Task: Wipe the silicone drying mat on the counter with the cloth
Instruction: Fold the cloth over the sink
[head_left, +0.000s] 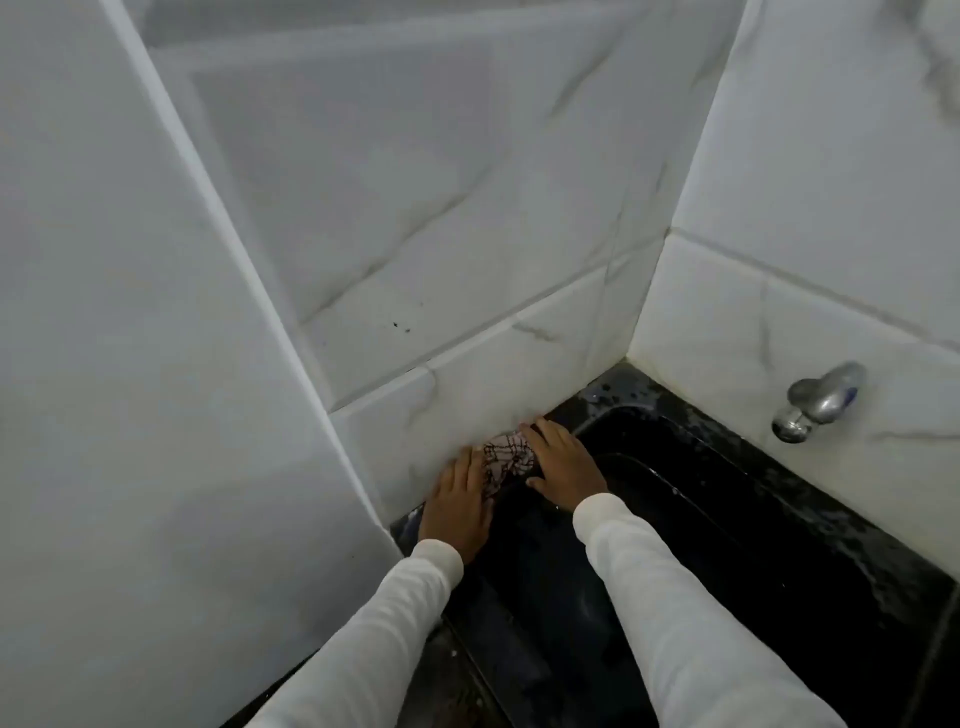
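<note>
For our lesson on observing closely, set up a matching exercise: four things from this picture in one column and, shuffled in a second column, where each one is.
Column 1
1. cloth
2. tap
3. left hand
4. right hand

Column 2
A. on the tiled wall at the right
B. bunched against the wall, between the two hands
C. beside the sink basin, on the cloth's right side
D. flat on the dark surface near the wall corner, left of the cloth

Pairs: 1-B, 2-A, 3-D, 4-C
</note>
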